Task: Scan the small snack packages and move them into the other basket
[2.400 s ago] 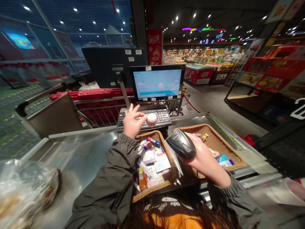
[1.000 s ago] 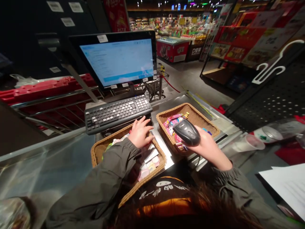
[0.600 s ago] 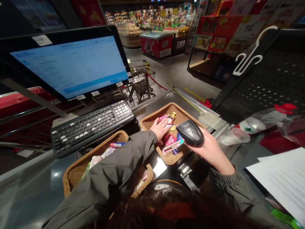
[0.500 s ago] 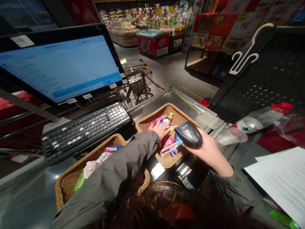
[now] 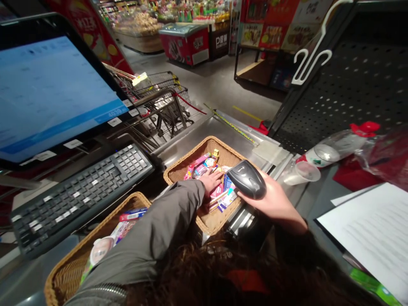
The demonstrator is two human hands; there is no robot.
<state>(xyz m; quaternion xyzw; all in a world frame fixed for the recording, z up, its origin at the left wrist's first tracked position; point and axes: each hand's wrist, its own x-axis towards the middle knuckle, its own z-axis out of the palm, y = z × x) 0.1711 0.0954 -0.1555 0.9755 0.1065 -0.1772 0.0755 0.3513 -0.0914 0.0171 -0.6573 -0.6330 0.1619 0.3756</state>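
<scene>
My right hand [image 5: 276, 199] is wrapped round a black handheld barcode scanner [image 5: 247, 179], which hangs over the right side of a wicker basket [image 5: 178, 173]. Inside that basket lie several small packets, among them a pink pack [image 5: 202, 160], a small gold-topped item [image 5: 215, 154] and blue-and-white packs [image 5: 225, 200]. My left hand [image 5: 211, 182] reaches in and rests on the packets, fingers stretched out; its fingertips are partly lost among them. A second wicker basket [image 5: 60, 268] holds a lidded cup [image 5: 101, 250] and boxed goods, partly hidden by my left sleeve.
A monitor [image 5: 54, 93] and a keyboard [image 5: 86, 191] stand on the left. Plastic cups [image 5: 302, 172], a bottle with a red cap [image 5: 365, 128] and printed sheets [image 5: 372, 233] lie on the right. Beyond the metal counter [image 5: 210, 127] are shopping carts [image 5: 162, 100].
The camera view has shifted, so the monitor and baskets sit farther left. My left hand's fingers look less spread among the packets. The scanner stays in my right hand.
</scene>
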